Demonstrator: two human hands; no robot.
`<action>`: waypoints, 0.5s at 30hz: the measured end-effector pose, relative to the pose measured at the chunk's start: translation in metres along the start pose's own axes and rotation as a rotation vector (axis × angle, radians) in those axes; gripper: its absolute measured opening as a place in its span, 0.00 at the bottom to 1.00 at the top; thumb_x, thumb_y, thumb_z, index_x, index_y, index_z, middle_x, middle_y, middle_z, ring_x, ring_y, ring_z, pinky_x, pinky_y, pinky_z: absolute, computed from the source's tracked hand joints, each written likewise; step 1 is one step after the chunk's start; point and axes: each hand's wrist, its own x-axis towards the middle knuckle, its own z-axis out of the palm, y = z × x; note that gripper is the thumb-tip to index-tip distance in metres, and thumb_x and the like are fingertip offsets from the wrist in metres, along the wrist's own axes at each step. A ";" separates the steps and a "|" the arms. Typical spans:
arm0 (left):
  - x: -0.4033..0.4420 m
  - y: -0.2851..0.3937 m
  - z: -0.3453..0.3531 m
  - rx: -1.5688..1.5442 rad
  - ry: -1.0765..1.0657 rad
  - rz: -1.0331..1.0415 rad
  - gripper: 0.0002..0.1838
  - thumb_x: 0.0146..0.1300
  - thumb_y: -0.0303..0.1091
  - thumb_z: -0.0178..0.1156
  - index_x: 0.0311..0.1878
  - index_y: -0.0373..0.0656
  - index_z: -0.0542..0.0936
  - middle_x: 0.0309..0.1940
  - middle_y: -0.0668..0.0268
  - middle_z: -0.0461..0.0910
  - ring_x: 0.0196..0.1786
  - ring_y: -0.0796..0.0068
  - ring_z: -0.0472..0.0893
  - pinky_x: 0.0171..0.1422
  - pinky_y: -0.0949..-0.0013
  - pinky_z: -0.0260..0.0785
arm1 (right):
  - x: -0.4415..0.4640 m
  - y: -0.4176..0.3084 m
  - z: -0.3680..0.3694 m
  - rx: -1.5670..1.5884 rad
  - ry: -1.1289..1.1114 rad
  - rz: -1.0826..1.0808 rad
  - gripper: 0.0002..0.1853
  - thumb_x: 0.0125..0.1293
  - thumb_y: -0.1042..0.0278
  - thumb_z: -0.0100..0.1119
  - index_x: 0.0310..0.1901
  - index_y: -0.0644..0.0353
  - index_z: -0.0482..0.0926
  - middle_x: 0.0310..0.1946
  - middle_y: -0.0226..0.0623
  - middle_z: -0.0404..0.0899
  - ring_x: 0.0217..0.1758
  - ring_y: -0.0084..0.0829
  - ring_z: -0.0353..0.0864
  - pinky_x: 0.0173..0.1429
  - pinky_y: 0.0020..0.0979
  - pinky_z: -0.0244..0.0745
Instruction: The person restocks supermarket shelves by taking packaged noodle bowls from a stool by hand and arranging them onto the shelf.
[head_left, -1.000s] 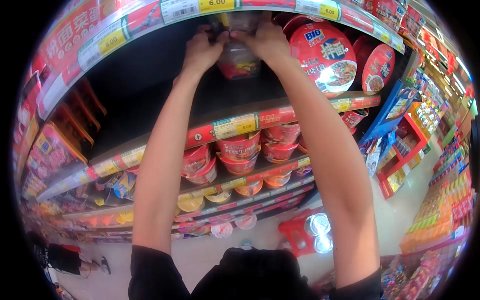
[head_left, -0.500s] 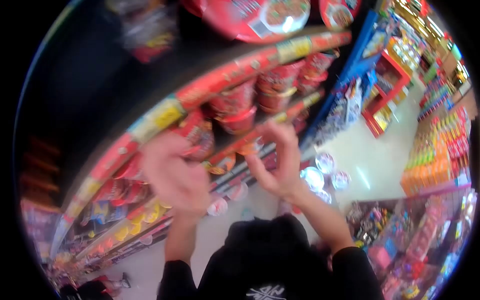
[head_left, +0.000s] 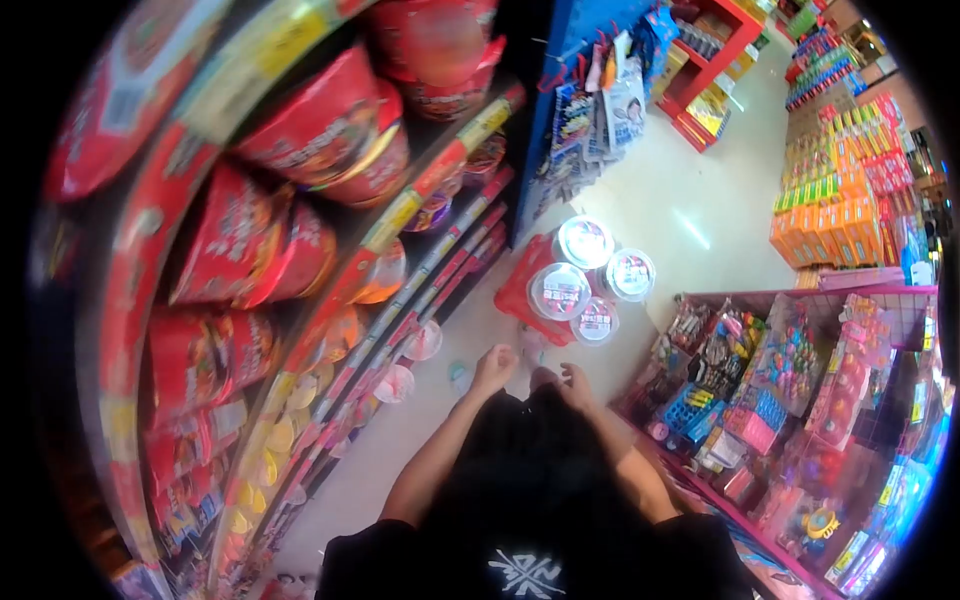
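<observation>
My left hand [head_left: 494, 369] is low in front of my body, its fingers curled in, and I cannot make out anything in it. Close to its right is my right hand [head_left: 574, 385], with its fingers bent and partly apart and nothing visible in it. Beyond both hands, several round tubs with clear lids, one of them a tub [head_left: 560, 291] with printed lettering, stand by a red basket [head_left: 524, 292] on the floor. Neither hand touches the tubs.
Shelves with red noodle bowls [head_left: 225, 235] run along the left. A blue rack end [head_left: 535, 130] holds hanging packets. At the right is a pink-edged display bin [head_left: 760, 375] of small goods, with orange boxes [head_left: 825, 225] behind it. A red stand [head_left: 715, 65] is farther back.
Both hands have come down from the shelf to in front of my body, leaving the clear-topped tubs there. The view has swung right and down, towards the floor tubs.
</observation>
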 end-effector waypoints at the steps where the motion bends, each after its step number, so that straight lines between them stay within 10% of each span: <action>1: 0.010 -0.002 0.008 0.003 0.022 -0.018 0.19 0.60 0.37 0.61 0.51 0.37 0.74 0.37 0.58 0.81 0.39 0.68 0.81 0.46 0.67 0.73 | 0.006 -0.001 -0.010 -0.012 0.000 0.041 0.25 0.60 0.68 0.59 0.59 0.63 0.68 0.46 0.51 0.74 0.41 0.39 0.81 0.46 0.36 0.77; 15: 0.128 -0.012 0.071 -0.088 0.017 -0.326 0.35 0.58 0.44 0.63 0.65 0.39 0.65 0.58 0.49 0.72 0.61 0.60 0.73 0.63 0.63 0.65 | 0.114 0.012 -0.069 0.400 0.102 0.305 0.30 0.63 0.62 0.59 0.65 0.60 0.63 0.55 0.44 0.71 0.49 0.33 0.76 0.46 0.32 0.74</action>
